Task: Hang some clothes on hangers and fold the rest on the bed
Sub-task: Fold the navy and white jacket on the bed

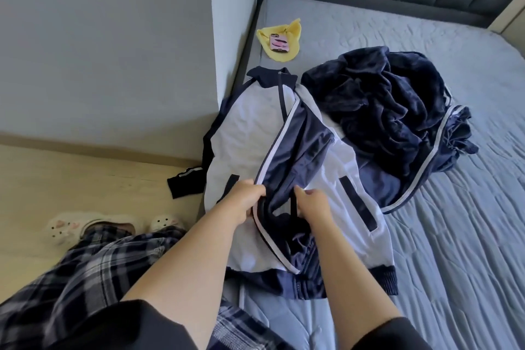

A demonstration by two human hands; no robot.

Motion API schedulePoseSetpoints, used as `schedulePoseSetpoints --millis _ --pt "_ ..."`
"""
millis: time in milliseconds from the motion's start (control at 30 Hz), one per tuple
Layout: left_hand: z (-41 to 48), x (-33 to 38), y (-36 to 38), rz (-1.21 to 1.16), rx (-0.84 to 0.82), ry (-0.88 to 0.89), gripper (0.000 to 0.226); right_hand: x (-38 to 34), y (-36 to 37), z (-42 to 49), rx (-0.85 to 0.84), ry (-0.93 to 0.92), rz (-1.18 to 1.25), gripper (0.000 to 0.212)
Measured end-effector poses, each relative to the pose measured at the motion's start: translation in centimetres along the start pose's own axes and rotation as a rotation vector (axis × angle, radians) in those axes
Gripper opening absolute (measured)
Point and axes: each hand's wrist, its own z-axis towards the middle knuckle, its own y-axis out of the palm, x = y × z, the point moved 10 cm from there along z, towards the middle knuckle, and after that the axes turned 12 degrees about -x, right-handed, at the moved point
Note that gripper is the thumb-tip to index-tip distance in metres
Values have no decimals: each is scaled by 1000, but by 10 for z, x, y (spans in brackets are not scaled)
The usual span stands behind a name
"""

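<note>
Jacket [247, 136], white body with navy trim, lies zipped and face up at the left edge of the bed [440, 221], collar toward the headboard. Navy sleeve [301, 145] with the white stripe is drawn slantwise across the chest. My left hand [244, 202] pinches its striped edge, fingers curled tight on the cloth. My right hand [314, 204] grips the same sleeve just beside it, thumb up, fingers closed round a bunch of fabric. Step in hand, as I judge it: laying this sleeve in for the fold. To do it well, pull the sleeve taut between both hands, set it straight down the body rather than slantwise, and smooth the bunched cloth near the hem before letting go, or the fold will come out lumpy. The other sleeve [184, 182] hangs off the bed's edge toward the floor. It needs bringing up and crossing in too, and it may drag the jacket sideways if I tug hard. In the way: a heap of dark navy clothes [389, 111] touches, perhaps overlaps, the jacket's far side, so there is little room to turn it that way. A yellow cloth [292, 28] with a phone [279, 42] on it sits beyond the collar, near but apart. No hanger in sight.
</note>
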Motion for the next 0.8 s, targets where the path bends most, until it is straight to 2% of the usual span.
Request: schedulePoseSetpoints --millis 67,133,200,300,400,433,500,533,567,667,733,800 --pt "-4 8 2 -328 -74 21 30 5 2 1 -79 34 185 50" --pt "-11 14 -1 -394 -118 25 35 9 13 0 -182 50 438 61" --pt "-18 15 -4 -312 -125 24 29 7 26 -2 -262 37 476 60" --pt "-21 17 -13 -173 -55 48 18 -3 36 -6 -274 17 521 43" --pt "-28 28 -33 116 112 114 15 -16 33 -9 -207 -36 766 16" --pt "-31 30 -38 143 145 133 16 -17 30 -10 -176 -42 869 11" --pt "-34 30 -41 104 139 134 15 -16 28 -11 -143 -48 1086 13" --pt "-34 29 -41 84 122 129 14 -15 28 -12 -143 -47 1119 16" --pt "-33 29 -39 93 106 129 14 -13 28 -15 -142 -36 1078 20" --pt "-29 34 -33 146 69 170 17 -11 26 -22 -148 8 685 43" --pt "-28 38 -27 131 35 199 19 -16 26 -26 -164 4 523 32" --pt "-26 39 -32 95 70 206 21 -19 26 -25 -158 3 542 6"
